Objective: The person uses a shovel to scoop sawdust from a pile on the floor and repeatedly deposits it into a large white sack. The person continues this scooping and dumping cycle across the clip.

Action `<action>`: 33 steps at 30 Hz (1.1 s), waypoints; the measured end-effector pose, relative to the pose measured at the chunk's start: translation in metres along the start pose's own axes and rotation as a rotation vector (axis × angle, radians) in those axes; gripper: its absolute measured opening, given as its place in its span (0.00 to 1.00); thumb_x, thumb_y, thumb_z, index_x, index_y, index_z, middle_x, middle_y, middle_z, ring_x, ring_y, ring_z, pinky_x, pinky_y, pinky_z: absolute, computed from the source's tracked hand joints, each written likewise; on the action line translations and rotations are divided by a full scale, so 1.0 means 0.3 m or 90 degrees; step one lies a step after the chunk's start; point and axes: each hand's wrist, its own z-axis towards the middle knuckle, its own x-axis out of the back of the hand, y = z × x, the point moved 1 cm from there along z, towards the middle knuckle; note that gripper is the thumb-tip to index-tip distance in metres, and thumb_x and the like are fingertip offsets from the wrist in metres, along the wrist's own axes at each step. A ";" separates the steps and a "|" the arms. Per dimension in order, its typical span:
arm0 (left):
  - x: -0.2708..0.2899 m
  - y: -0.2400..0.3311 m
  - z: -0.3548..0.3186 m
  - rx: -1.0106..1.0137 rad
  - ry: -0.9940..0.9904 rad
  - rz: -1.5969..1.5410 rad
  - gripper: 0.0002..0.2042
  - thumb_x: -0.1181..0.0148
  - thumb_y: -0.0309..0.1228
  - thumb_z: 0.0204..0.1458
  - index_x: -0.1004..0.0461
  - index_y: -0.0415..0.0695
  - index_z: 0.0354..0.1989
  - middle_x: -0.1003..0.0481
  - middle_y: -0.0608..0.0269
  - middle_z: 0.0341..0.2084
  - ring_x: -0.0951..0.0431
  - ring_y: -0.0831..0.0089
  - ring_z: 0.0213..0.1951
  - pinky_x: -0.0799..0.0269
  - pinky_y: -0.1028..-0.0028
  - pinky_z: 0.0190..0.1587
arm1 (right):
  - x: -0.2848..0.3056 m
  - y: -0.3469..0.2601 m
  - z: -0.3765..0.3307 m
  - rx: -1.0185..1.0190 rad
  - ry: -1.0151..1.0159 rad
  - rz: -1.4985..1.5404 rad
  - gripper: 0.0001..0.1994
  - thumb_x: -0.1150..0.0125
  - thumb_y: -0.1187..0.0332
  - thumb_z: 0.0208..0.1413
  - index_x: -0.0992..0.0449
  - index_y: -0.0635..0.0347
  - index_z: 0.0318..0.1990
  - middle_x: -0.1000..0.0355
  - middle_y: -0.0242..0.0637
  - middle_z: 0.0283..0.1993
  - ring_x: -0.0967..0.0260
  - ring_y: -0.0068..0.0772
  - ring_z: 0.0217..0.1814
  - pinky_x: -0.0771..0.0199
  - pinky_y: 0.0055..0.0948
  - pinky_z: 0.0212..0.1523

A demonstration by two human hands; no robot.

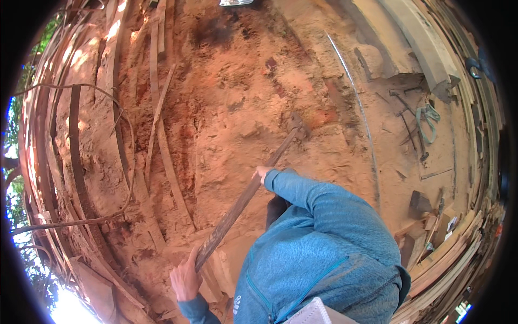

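Left hand (185, 279) and right hand (262, 173) both closed around long weathered wooden tool handle (237, 208), head far on reddish-brown earth ground (226, 108).

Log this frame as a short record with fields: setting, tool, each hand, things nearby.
setting: heap of reddish-brown sawdust ringed by stacked wooden planks
tool: long dark wooden-handled tool, its head resting on the sawdust
left hand: grips the lower end of the handle
right hand: grips the handle higher up, mostly hidden by the blue sleeve
nearby: thin curved wood strips on the left; green strap on the right
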 end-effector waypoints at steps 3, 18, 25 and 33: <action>0.052 -0.027 -0.106 0.049 0.024 0.016 0.32 0.42 0.20 0.37 0.31 0.61 0.55 0.23 0.55 0.29 0.22 0.53 0.30 0.28 0.58 0.31 | -0.039 0.113 -0.128 -0.061 -0.037 -0.039 0.03 0.51 0.76 0.52 0.30 0.64 0.31 0.28 0.46 0.28 0.27 0.47 0.30 0.24 0.46 0.31; -0.229 0.298 0.346 -0.045 0.101 -0.169 0.26 0.38 0.32 0.42 0.33 0.56 0.55 0.23 0.50 0.22 0.21 0.52 0.28 0.26 0.57 0.30 | -0.063 -0.685 -0.115 0.278 -0.013 -0.114 0.07 0.44 0.74 0.53 0.30 0.66 0.25 0.30 0.43 0.19 0.29 0.39 0.20 0.25 0.38 0.22; -0.161 0.636 0.601 -0.129 0.038 -0.279 0.33 0.38 0.35 0.44 0.42 0.45 0.61 0.24 0.37 0.28 0.23 0.43 0.33 0.27 0.51 0.38 | -0.119 -0.955 -0.045 0.371 -0.026 -0.187 0.10 0.44 0.72 0.54 0.29 0.69 0.23 0.30 0.44 0.18 0.30 0.39 0.18 0.25 0.38 0.21; -0.271 0.684 0.545 -0.140 -0.112 -0.394 0.33 0.44 0.26 0.42 0.45 0.45 0.62 0.25 0.36 0.27 0.24 0.38 0.33 0.29 0.48 0.37 | 0.007 -0.828 -0.091 0.340 0.086 -0.346 0.09 0.50 0.74 0.54 0.33 0.77 0.30 0.31 0.48 0.18 0.31 0.41 0.15 0.26 0.41 0.17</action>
